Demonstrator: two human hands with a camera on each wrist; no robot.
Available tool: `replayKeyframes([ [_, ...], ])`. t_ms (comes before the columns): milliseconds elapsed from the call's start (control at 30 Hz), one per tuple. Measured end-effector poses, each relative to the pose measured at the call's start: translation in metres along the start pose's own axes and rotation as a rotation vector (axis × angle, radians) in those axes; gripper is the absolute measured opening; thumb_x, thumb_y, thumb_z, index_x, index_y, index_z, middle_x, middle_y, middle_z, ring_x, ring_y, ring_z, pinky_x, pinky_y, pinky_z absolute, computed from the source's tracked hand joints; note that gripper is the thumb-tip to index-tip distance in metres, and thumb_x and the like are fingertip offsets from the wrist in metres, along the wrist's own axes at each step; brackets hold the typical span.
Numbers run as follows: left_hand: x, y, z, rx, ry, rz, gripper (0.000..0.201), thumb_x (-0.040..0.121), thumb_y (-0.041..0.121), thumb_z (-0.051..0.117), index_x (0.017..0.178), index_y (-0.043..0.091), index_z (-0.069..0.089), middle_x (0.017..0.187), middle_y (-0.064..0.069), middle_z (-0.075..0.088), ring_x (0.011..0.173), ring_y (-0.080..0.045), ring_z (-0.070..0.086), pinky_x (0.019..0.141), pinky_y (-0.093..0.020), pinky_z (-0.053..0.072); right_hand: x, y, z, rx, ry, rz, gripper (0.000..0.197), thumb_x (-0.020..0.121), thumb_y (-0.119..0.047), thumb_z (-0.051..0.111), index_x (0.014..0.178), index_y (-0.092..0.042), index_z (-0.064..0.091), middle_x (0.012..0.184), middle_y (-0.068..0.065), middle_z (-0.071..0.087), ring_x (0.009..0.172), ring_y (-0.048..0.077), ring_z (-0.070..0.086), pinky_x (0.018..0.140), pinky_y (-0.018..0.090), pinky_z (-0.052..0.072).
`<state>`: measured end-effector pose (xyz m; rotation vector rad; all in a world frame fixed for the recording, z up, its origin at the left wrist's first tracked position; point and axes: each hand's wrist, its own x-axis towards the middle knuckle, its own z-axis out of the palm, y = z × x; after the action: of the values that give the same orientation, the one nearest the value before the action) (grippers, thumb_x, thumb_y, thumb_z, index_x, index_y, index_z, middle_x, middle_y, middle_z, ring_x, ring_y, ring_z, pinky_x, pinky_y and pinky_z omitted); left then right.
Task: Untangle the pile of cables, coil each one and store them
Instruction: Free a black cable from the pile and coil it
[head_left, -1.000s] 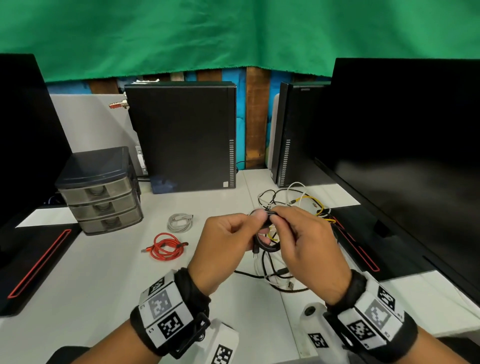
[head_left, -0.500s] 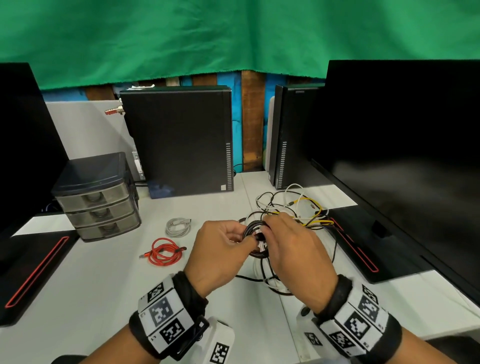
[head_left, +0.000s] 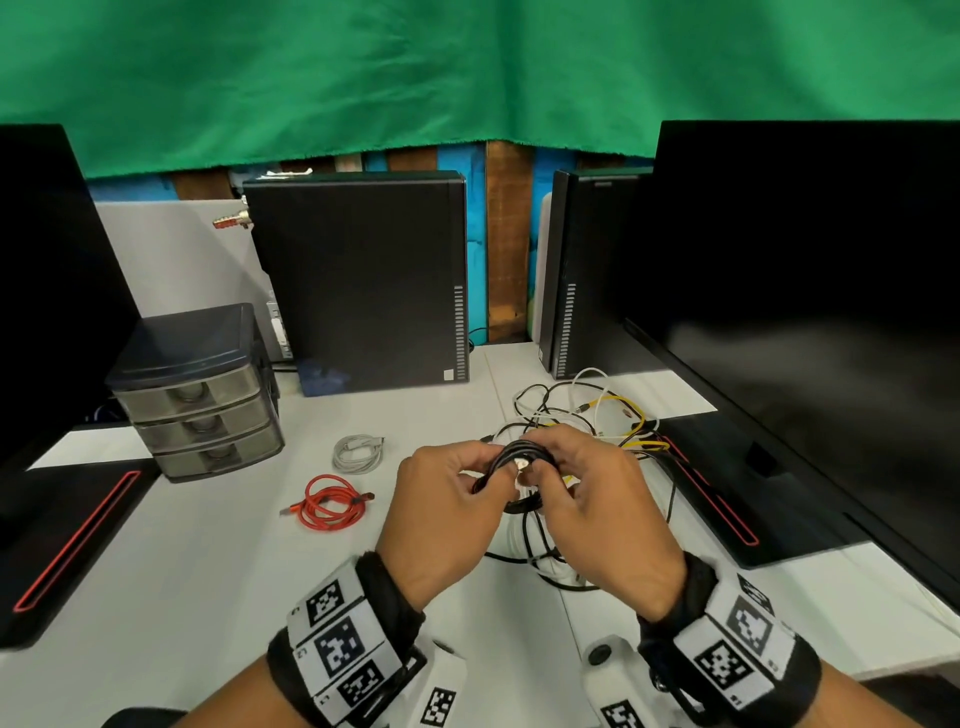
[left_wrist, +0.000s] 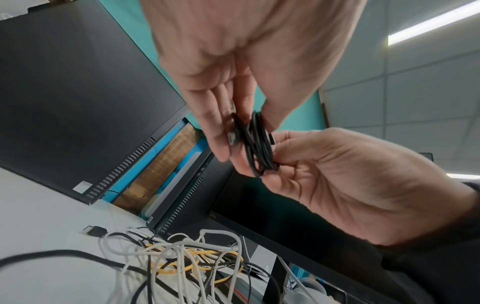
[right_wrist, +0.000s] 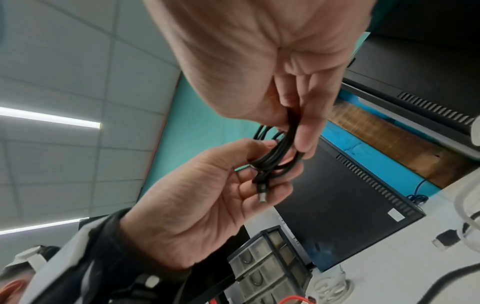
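Observation:
A small black cable coil (head_left: 519, 460) hangs above the desk between both hands. My left hand (head_left: 485, 475) pinches its left side, and the left wrist view shows thumb and fingers closed on the loops (left_wrist: 257, 144) with a plug end at the fingertips. My right hand (head_left: 535, 470) pinches the right side, its fingers wrapped over the strands (right_wrist: 278, 152). Behind and under the hands lies the tangled pile (head_left: 597, 415) of white, black and yellow cables. A coiled red cable (head_left: 330, 501) and a coiled white cable (head_left: 358, 452) rest on the desk to the left.
A grey three-drawer unit (head_left: 197, 395) with its drawers shut stands at the left. Two black computer cases (head_left: 363, 280) stand at the back. A large monitor (head_left: 805, 312) fills the right side, another (head_left: 47, 291) the left. Its base (head_left: 717, 504) borders the pile.
Both hands have kept hold of the black coil in about the same spot. The fingers have shifted round it and the loops have turned a little.

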<state>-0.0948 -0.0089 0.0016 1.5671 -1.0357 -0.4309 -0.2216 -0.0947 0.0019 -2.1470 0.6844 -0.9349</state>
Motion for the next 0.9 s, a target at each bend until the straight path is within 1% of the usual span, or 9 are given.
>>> replayKeyframes([
  [100,0.004,0.002,-0.005,0.050,-0.047,0.015,0.010,0.091,0.016,0.071,0.086,0.023,0.077,0.073,0.008,0.074,0.068,-0.015,0.070,0.059,-0.027,0.054,0.002,-0.001,-0.003,0.037,-0.052,0.028,0.028,0.096,-0.004,0.054,0.111,-0.026,0.063,0.089,-0.008,0.074,0.088,0.010,0.070,0.078,0.041,0.060],
  [200,0.007,0.005,-0.011,0.086,-0.112,0.001,0.008,0.091,0.019,0.070,0.086,0.023,0.075,0.073,0.003,0.073,0.073,-0.025,0.068,0.068,-0.039,0.058,0.003,-0.007,-0.006,0.078,-0.109,0.057,0.028,0.097,-0.002,0.051,0.108,-0.027,0.058,0.084,-0.006,0.071,0.083,0.009,0.070,0.074,0.041,0.061],
  [367,0.006,0.001,-0.015,0.320,-0.094,0.089,0.013,0.092,0.026,0.067,0.079,0.024,0.067,0.055,0.019,0.058,0.049,-0.006,0.050,0.049,-0.016,0.039,0.004,-0.005,-0.008,-0.101,-0.175,-0.027,0.024,0.095,-0.013,0.062,0.113,-0.028,0.059,0.078,-0.004,0.066,0.078,0.011,0.063,0.071,0.030,0.052],
  [567,0.003,-0.003,-0.012,0.370,-0.198,0.076,0.021,0.092,0.030,0.068,0.073,0.026,0.063,0.049,0.017,0.054,0.045,-0.005,0.045,0.048,-0.019,0.035,0.000,-0.003,-0.005,-0.217,-0.142,-0.084,0.023,0.089,-0.012,0.063,0.109,-0.025,0.062,0.076,-0.006,0.067,0.078,0.012,0.060,0.075,0.033,0.050],
  [633,0.007,-0.001,-0.016,0.175,-0.245,-0.020,0.015,0.090,0.025,0.072,0.076,0.022,0.069,0.062,0.007,0.066,0.056,-0.011,0.057,0.057,-0.032,0.048,0.002,-0.004,-0.005,-0.122,-0.125,-0.047,0.021,0.090,-0.008,0.063,0.105,-0.022,0.061,0.077,-0.006,0.067,0.078,0.013,0.061,0.074,0.035,0.053],
  [700,0.009,0.005,-0.020,-0.146,-0.273,-0.183,0.004,0.087,0.016,0.075,0.084,0.014,0.073,0.075,-0.006,0.073,0.069,-0.018,0.065,0.068,-0.033,0.054,0.008,-0.008,-0.010,0.094,-0.144,0.067,0.022,0.091,-0.002,0.064,0.104,-0.020,0.061,0.077,0.000,0.069,0.075,0.018,0.066,0.067,0.040,0.060],
  [767,0.009,0.009,-0.020,-0.397,-0.277,-0.302,0.020,0.080,0.019,0.074,0.098,0.010,0.072,0.082,-0.011,0.073,0.077,-0.018,0.068,0.079,-0.035,0.056,0.010,-0.011,-0.014,0.283,-0.171,0.150,0.028,0.091,0.001,0.064,0.109,-0.020,0.061,0.081,0.006,0.068,0.074,0.022,0.068,0.058,0.044,0.062],
  [800,0.009,0.009,-0.019,-0.471,-0.266,-0.332,0.031,0.076,0.021,0.074,0.105,0.010,0.070,0.084,-0.012,0.072,0.077,-0.018,0.069,0.084,-0.038,0.056,0.009,-0.009,-0.015,0.282,-0.163,0.103,0.033,0.092,0.000,0.064,0.114,-0.025,0.062,0.087,0.005,0.068,0.075,0.020,0.068,0.057,0.041,0.061],
  [900,0.009,0.011,-0.019,-0.443,-0.267,-0.322,0.044,0.072,0.026,0.075,0.111,0.009,0.065,0.084,-0.012,0.073,0.079,-0.015,0.070,0.087,-0.042,0.054,0.002,0.000,-0.014,-0.113,-0.071,-0.320,0.040,0.091,-0.012,0.059,0.124,-0.035,0.063,0.107,-0.010,0.063,0.087,0.012,0.065,0.063,0.021,0.054],
])
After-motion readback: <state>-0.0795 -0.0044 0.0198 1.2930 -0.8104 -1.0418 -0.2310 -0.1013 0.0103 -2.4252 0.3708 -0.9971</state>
